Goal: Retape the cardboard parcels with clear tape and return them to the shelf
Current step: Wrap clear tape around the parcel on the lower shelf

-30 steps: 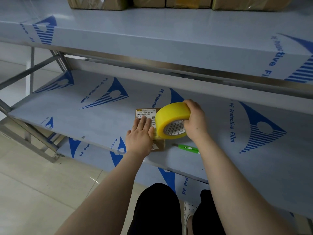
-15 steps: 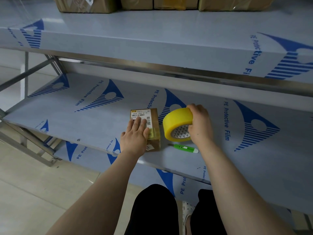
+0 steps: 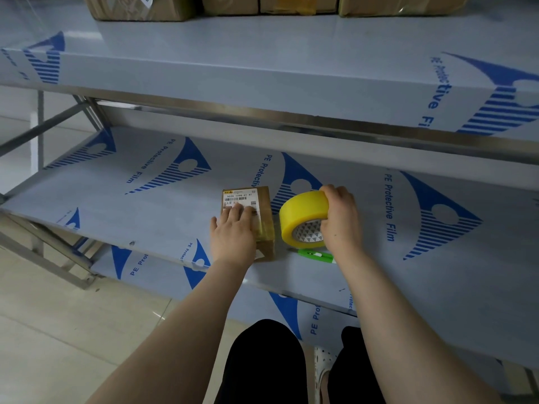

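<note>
A small brown cardboard parcel (image 3: 264, 199) with a white barcode label is lying flat on the middle shelf (image 3: 140, 208) of a metal rack, close to the shelf's near edge. The shelf is carrying a grey protective film printed with blue logos. The left hand (image 3: 233, 236) is resting palm-down on the near half of the parcel, its fingers straight and lying side by side across the label. Its grip is apart, pressing rather than clasping. A glossy band of tape is crossing the parcel's right edge beside that hand.

Just right of the parcel, the right hand (image 3: 339, 220) is holding a yellow-tinted roll of clear tape (image 3: 302, 212), which is standing on edge with its core facing the viewer. This grip is clamped on the roll: the fingers are curling over its top rim and the palm is covering the right side of the core. Whether the roll is touching the parcel or the shelf cannot be told. A green utility knife (image 3: 316, 255) is lying on the shelf just near of the roll, partly hidden by the right wrist.

At the far side of the upper shelf (image 3: 262, 71), several larger brown cardboard boxes (image 3: 140, 8) are standing in a row, cut off by the frame. The person's black-trousered knees (image 3: 262, 363) are showing at the bottom, with pale tiled floor (image 3: 58, 322) at lower left.
</note>
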